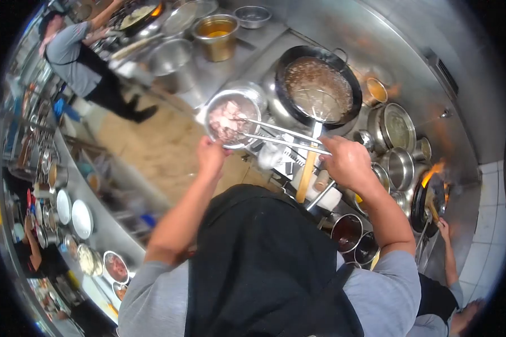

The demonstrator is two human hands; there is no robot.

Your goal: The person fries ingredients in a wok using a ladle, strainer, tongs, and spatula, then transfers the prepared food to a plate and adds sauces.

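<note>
Evidently chopsticks (281,135) stir bowl (230,119).

No legible text, label, brand, number or sign is found anywhere in the head view. The steel bowl (231,119), the wok (319,84), the pots along the bench (239,53) and the wall panels carry no readable marking. The containers on the shelving at the left edge are too small and blurred to read.

Bright even kitchen light, steel glare, heavy fisheye warping, black corners, soft edges.
</note>
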